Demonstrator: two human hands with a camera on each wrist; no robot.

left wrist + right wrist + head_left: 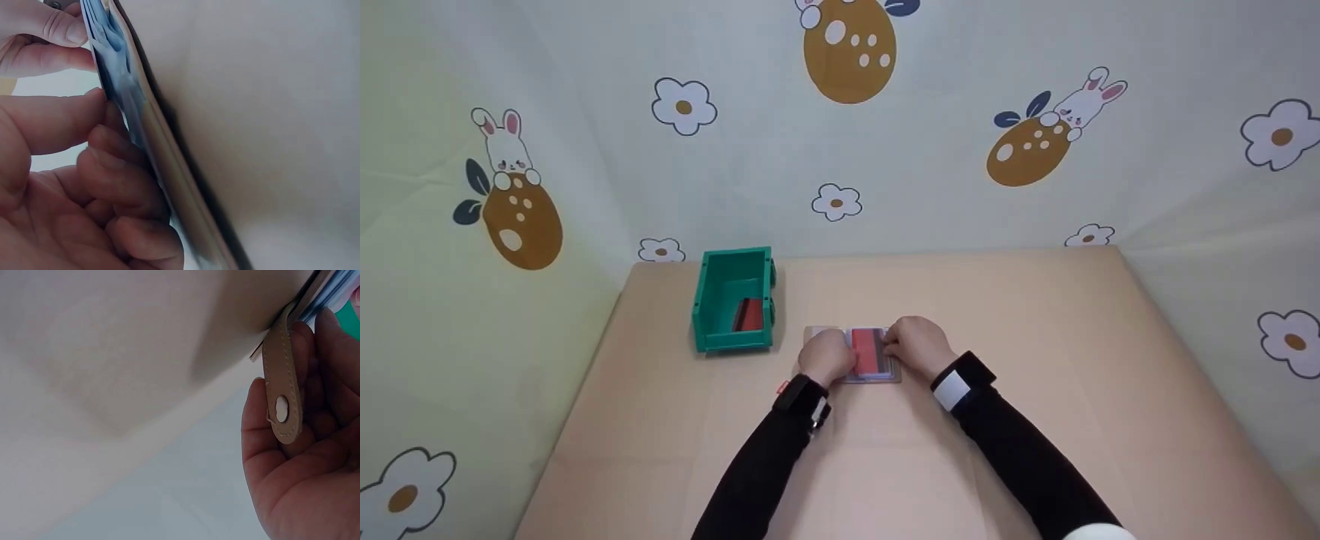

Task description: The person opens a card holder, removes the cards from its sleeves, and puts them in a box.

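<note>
A card holder (pixel 894 377) with a tan cover and clear plastic sleeves (pixel 115 59) lies spread on the table. Over its right part is a red card (pixel 867 352) with a dark stripe; whether it sits inside a sleeve is hard to tell. My left hand (pixel 826 356) holds the sleeves at the card's left edge, thumb and forefinger pinching, other fingers curled. At the card's right edge my right hand (pixel 919 347) pinches with thumb and forefinger. The holder's tan strap (pixel 283 377), with a metal snap, sticks out in front of the right fingers.
A green bin (pixel 735 339) stands at the table's back left, with red and dark cards (pixel 750 314) inside. The beige table (pixel 1035 315) meets a patterned curtain (pixel 750 172) at the back and sides.
</note>
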